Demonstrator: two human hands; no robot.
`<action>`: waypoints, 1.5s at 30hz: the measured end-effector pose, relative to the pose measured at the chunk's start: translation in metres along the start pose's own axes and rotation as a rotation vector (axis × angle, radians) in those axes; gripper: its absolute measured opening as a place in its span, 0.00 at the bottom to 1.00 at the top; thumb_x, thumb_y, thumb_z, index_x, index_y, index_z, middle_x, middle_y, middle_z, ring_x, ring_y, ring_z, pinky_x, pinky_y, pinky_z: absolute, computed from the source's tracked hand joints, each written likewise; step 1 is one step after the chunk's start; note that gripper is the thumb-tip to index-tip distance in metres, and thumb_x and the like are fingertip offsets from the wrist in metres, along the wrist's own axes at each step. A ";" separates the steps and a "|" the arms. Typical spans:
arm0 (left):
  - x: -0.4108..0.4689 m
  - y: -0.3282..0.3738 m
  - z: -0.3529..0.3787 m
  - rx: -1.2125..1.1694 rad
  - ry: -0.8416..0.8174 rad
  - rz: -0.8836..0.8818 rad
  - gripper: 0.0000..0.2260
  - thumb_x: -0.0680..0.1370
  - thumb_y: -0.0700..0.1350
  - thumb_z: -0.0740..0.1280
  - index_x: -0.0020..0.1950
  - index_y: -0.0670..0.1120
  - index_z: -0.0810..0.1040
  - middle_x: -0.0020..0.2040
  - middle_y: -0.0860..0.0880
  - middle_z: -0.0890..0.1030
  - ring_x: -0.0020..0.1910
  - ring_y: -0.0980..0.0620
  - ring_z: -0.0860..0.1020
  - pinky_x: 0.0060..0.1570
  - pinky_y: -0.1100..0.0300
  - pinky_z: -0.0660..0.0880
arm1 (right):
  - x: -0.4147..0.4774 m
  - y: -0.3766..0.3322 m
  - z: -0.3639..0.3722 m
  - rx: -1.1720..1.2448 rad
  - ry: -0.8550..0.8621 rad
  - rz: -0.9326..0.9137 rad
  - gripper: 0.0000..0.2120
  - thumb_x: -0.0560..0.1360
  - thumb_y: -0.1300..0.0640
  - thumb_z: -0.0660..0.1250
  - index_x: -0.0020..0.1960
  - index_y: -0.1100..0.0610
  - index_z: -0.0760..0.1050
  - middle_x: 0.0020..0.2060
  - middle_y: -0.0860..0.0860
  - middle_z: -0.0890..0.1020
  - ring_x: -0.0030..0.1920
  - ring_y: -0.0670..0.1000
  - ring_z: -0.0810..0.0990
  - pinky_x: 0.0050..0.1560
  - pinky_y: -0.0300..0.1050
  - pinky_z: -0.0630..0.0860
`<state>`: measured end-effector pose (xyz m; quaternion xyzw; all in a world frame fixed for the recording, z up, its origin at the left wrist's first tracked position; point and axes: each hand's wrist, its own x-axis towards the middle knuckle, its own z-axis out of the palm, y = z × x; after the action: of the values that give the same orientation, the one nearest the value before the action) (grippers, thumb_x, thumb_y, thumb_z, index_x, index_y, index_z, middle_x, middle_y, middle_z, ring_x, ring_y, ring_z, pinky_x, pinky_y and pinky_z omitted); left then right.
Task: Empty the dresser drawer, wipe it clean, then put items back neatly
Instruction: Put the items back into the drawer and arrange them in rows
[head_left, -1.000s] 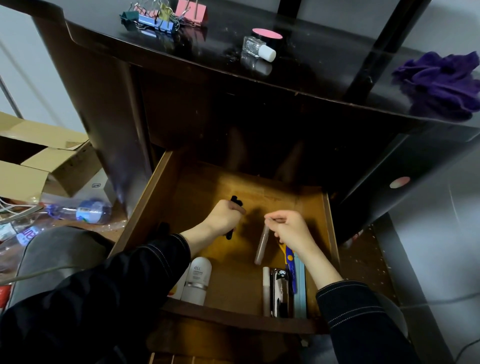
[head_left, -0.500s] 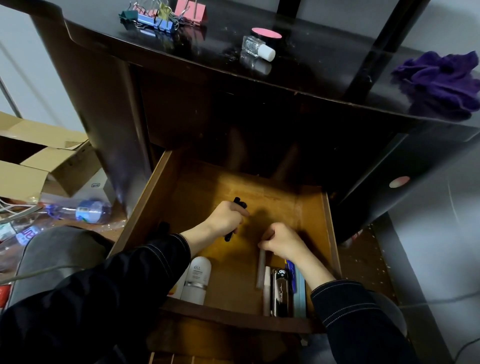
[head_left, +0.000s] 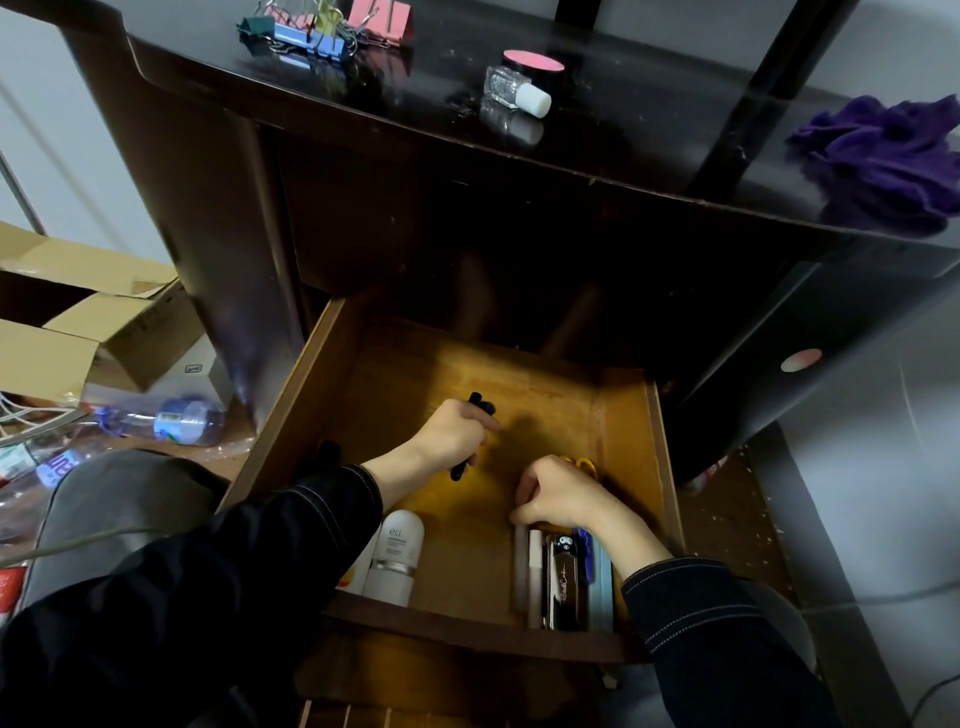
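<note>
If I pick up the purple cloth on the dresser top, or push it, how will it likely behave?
The purple cloth lies crumpled in soft folds, so it will probably hang floppy and need a gathered hold. It looks fluffy, so it is likely light for its size. Pushed across the glossy dresser top, it would probably bunch up or slide, not roll.

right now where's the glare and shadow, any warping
Head view: the glossy dresser top mirrors the clear bottle; shadow pools between the left hand and right hand on the lit drawer floor; the cavity behind is near black; wide-angle splays verticals.
</note>
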<state>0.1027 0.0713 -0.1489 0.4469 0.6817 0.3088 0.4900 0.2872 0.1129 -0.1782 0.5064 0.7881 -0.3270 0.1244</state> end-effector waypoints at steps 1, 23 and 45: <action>0.000 0.000 0.000 0.000 0.000 -0.001 0.18 0.79 0.31 0.56 0.61 0.40 0.82 0.37 0.44 0.78 0.30 0.51 0.75 0.25 0.65 0.71 | 0.000 0.000 0.000 -0.008 -0.023 -0.009 0.11 0.66 0.48 0.78 0.45 0.51 0.81 0.41 0.50 0.84 0.43 0.51 0.83 0.49 0.56 0.83; -0.002 0.002 0.000 -0.075 -0.033 -0.017 0.19 0.79 0.31 0.54 0.53 0.44 0.83 0.48 0.41 0.80 0.30 0.50 0.77 0.24 0.63 0.72 | -0.002 0.001 -0.005 -0.013 0.014 0.004 0.10 0.75 0.45 0.71 0.48 0.51 0.80 0.43 0.49 0.83 0.45 0.50 0.82 0.49 0.53 0.80; -0.009 0.011 0.001 -0.610 -0.404 -0.023 0.17 0.78 0.25 0.58 0.37 0.44 0.67 0.58 0.29 0.79 0.46 0.36 0.84 0.44 0.48 0.82 | -0.019 -0.011 -0.031 1.004 0.430 -0.137 0.10 0.78 0.60 0.70 0.56 0.49 0.81 0.41 0.48 0.86 0.36 0.43 0.81 0.33 0.36 0.76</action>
<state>0.1079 0.0674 -0.1364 0.3245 0.4525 0.3980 0.7291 0.2904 0.1159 -0.1400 0.5066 0.5739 -0.5594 -0.3180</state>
